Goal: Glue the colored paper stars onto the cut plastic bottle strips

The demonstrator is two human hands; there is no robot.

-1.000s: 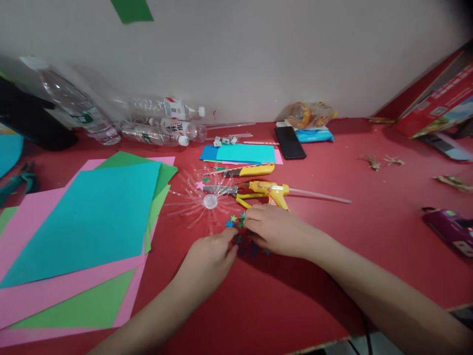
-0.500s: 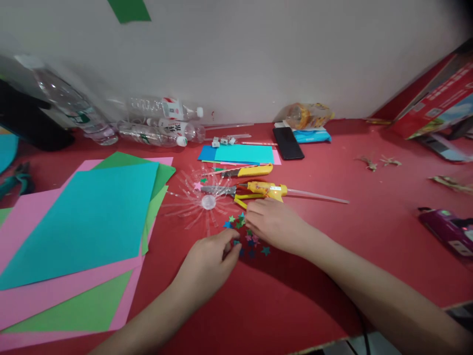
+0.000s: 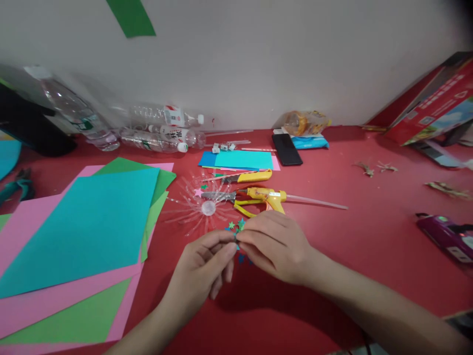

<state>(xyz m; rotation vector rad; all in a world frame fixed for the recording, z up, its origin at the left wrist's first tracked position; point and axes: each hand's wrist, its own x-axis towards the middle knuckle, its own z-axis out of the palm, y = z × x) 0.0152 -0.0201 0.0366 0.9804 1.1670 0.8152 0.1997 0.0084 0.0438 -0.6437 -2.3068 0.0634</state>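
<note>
My left hand is closed in a pinch on a small paper star, mostly hidden by the fingertips. From the other side, the fingertips of my right hand meet it and pinch the same piece. Just beyond and beneath the hands lie several loose paper stars in green and blue, partly covered by my right hand. Past them sits a clear plastic bottle bottom cut into a fringe of strips, with a pink star among its strips.
Yellow-handled scissors, a yellow glue gun and a utility knife lie beyond my hands. Coloured paper sheets cover the left side. Plastic bottles and a phone are along the wall. A purple device stands right.
My right hand has moved from the loose stars toward me and left, meeting my left hand. My left hand has turned slightly, its fingertips now touching the right ones.
</note>
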